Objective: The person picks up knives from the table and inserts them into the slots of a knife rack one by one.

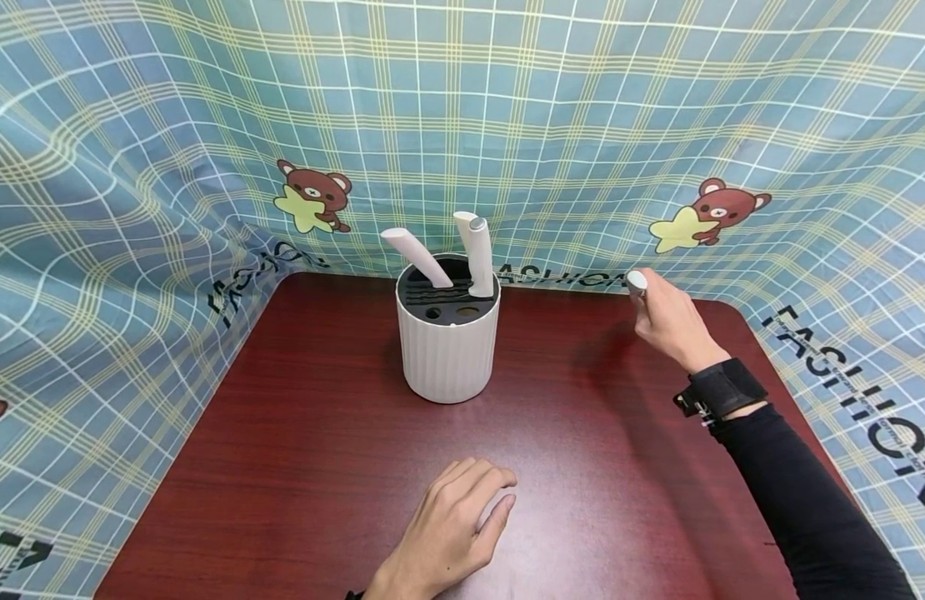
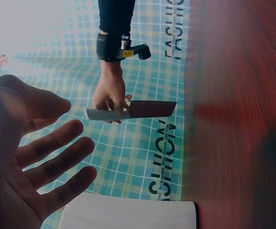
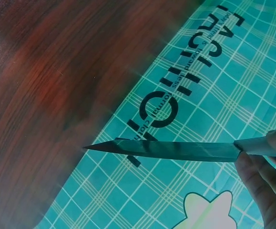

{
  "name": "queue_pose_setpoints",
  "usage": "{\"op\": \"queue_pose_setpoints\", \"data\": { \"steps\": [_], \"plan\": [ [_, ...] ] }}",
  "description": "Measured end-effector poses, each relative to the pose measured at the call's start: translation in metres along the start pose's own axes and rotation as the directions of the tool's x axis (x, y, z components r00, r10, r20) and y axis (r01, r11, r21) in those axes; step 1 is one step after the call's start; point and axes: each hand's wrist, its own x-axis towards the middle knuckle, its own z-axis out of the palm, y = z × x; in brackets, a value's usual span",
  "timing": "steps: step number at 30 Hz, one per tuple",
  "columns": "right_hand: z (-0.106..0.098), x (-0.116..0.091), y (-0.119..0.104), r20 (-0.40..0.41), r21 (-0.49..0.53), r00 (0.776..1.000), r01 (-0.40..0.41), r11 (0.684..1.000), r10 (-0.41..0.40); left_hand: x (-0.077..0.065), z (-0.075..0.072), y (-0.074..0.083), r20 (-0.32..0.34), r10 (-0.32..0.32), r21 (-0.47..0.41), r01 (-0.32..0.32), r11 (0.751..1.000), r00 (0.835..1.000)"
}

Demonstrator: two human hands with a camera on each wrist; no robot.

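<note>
My right hand (image 1: pixel 671 321) grips a kitchen knife (image 2: pixel 152 109) by its pale handle, out over the back right of the table. The handle's end faces up, and the bare blade (image 3: pixel 176 150) points down toward the tabletop. To the left stands a white ribbed knife block (image 1: pixel 447 358) with a black slotted top. Several white handles stick up from it, one leaning left (image 1: pixel 419 258) and one nearly upright (image 1: pixel 479 258). My left hand (image 1: pixel 451 517) hovers near the table's front, fingers loosely bent and holding nothing; the left wrist view shows its spread fingers (image 2: pixel 64 162).
The dark red wooden table (image 1: pixel 297 433) has a blue checked cloth (image 1: pixel 567 125) hanging behind it and at both sides. Cloth folds meet the table's back edge close behind the block. Round holes and narrow slits show in the block's top.
</note>
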Motion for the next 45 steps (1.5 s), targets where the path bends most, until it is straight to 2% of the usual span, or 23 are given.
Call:
{"op": "queue_pose_setpoints", "data": {
  "steps": [9,22,45],
  "plan": [
    [-0.005,0.002,0.001,-0.027,0.000,1.000,-0.009,1.000,0.009,-0.001,0.001,0.001,0.005,-0.006,-0.001,0.006,1.000,1.000],
    [-0.019,0.008,-0.012,-0.078,0.017,0.997,0.002,1.000,-0.001,0.000,0.000,0.000,0.003,-0.005,0.000,0.005,1.000,1.000],
    [-0.042,0.008,-0.060,-0.129,0.005,0.988,0.080,0.997,-0.079,0.002,-0.001,0.002,-0.017,0.015,0.001,-0.015,1.000,1.000]
  ]
}}
